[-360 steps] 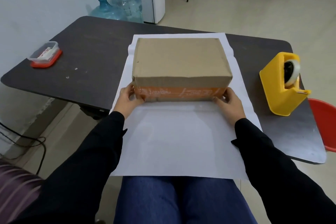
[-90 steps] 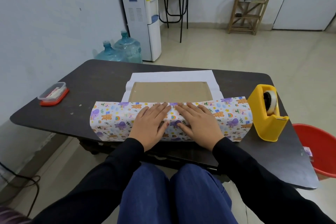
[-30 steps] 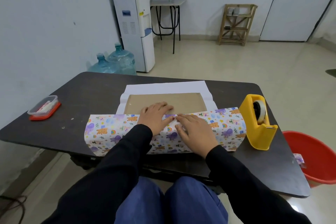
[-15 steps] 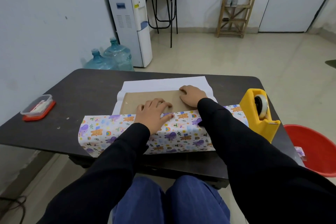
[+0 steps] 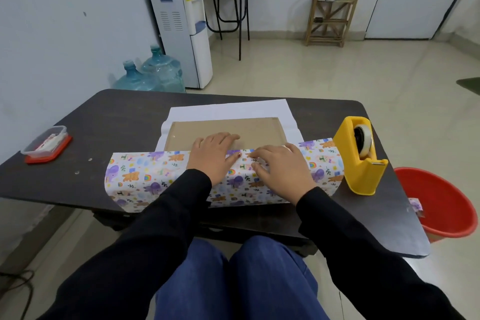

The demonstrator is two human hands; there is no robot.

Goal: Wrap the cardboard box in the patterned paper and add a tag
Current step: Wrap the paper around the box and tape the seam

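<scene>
Box (image 5: pixel 233 128) centre of table (image 5: pixel 109 122), lying on paper (image 5: pixel 145 176); near flap drawn over front edge. Tape dispenser (image 5: pixel 359 161) just right, I judge ready for seam. Left hand (image 5: pixel 214 154), right hand (image 5: pixel 283 171) flat, fingers straight, pinning flap.

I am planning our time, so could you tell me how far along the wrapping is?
Done: near flap of animal-patterned wrapping paper folded onto the brown cardboard box. In hand: left hand and right hand press it flat. Remaining: far white flap, open ends, taping, tag.
</scene>
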